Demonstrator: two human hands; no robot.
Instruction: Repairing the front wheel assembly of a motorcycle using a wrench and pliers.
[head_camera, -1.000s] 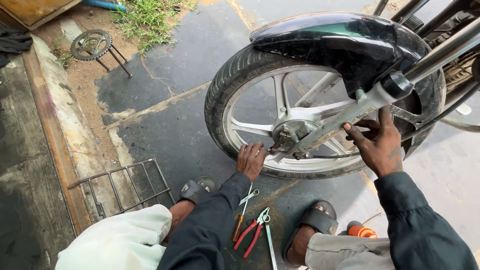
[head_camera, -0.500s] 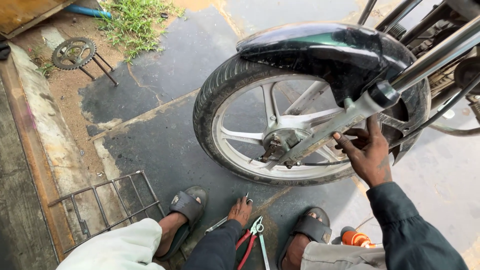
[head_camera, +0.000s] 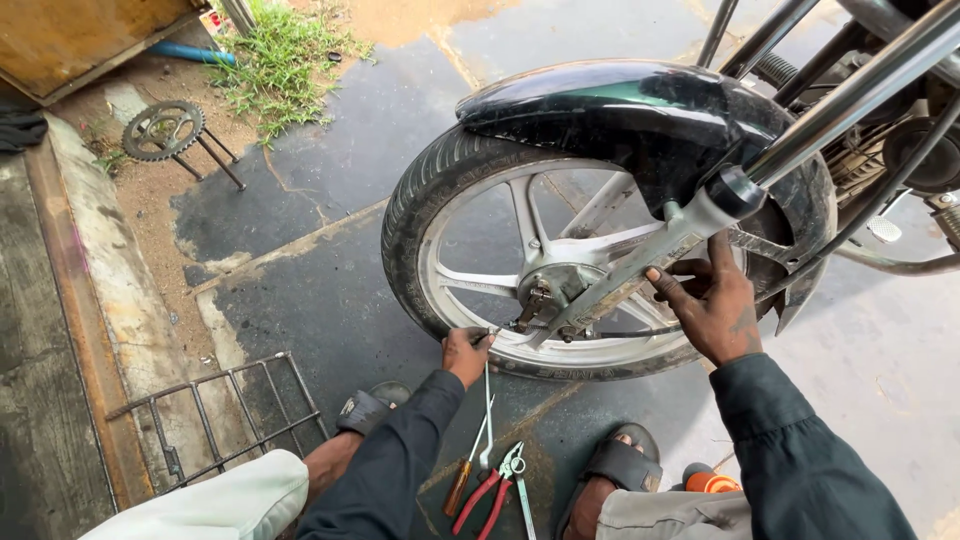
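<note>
At the front wheel (head_camera: 560, 270) of the motorcycle, both your hands are working near the hub. Your left hand (head_camera: 466, 352) sits low at the rim's bottom edge, fingers curled shut around a thin metal tool (head_camera: 486, 338) that points toward the axle; its exact type is hard to tell, looks like a small spanner or driver tip. Your right hand (head_camera: 712, 305) is on the far side of the fork leg (head_camera: 650, 262), fingers spread apart and hooked over the spokes just beside the fork, not clamped on anything separate. Black mudguard (head_camera: 610, 110) covers the top of the tyre. On the wet ground between your sandalled feet: a screwdriver (head_camera: 462, 480) with an orange-brown handle, red-handled pliers (head_camera: 490, 497) touching it, and a long thin rod (head_camera: 489, 415) lying upright in the frame just above them. An orange-capped item (head_camera: 712, 482) sits by your right foot, partly hidden. Wire rack (head_camera: 215, 415) lies flat at lower left, well apart from the wheel. A chain sprocket (head_camera: 162, 130) rests near the grass patch (head_camera: 285, 55) at top left.
</note>
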